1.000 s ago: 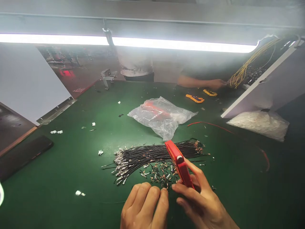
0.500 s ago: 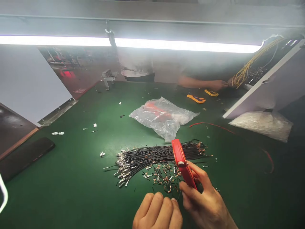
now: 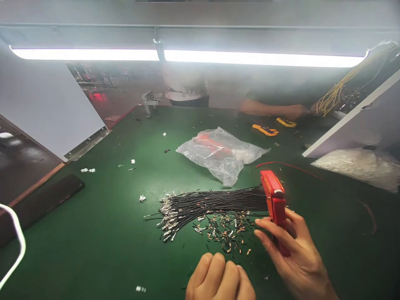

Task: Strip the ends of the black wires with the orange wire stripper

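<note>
Red tool (image 3: 273,192) is gripped low by the right hand (image 3: 300,249), presumably for leverage, while the left hand (image 3: 221,280) curls, any contents hidden.

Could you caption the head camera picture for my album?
Right hand holds a red tool near black wires and scattered scraps on a green table, left hand curled.

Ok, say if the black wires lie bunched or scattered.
Bunched: the wires lie side by side in one heap, silver ends at left; the red tool hides the right.
</note>
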`<action>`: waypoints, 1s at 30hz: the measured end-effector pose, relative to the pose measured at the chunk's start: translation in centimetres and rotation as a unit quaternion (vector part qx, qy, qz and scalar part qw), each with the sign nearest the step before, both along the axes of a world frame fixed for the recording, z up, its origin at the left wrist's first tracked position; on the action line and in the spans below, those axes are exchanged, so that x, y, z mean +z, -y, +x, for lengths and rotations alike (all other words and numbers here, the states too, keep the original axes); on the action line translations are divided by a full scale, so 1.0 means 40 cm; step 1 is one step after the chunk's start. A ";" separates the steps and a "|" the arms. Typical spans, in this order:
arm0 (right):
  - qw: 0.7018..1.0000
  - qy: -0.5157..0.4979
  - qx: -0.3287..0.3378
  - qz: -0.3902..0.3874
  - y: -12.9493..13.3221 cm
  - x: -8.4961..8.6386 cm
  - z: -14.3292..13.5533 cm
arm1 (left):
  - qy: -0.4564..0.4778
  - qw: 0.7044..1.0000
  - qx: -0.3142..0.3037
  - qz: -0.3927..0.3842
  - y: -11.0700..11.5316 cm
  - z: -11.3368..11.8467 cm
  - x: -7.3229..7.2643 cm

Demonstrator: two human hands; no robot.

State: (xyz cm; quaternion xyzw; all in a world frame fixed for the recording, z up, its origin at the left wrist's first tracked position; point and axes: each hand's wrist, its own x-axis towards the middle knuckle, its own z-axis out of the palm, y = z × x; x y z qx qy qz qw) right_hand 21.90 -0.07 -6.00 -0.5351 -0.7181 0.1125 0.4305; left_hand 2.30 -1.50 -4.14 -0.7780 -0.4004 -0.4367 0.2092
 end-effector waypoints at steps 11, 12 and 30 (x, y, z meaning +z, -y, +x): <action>0.962 -0.189 0.102 -0.167 0.024 -0.054 -0.051 | -0.050 0.997 0.012 -0.062 0.007 -0.044 0.029; 0.967 -0.176 0.099 -0.155 0.026 -0.054 -0.051 | -0.054 0.996 0.001 -0.065 0.009 -0.051 0.038; 0.988 -0.118 0.079 -0.058 0.016 0.017 -0.047 | 0.598 0.434 -0.163 -0.654 -0.038 -0.047 0.039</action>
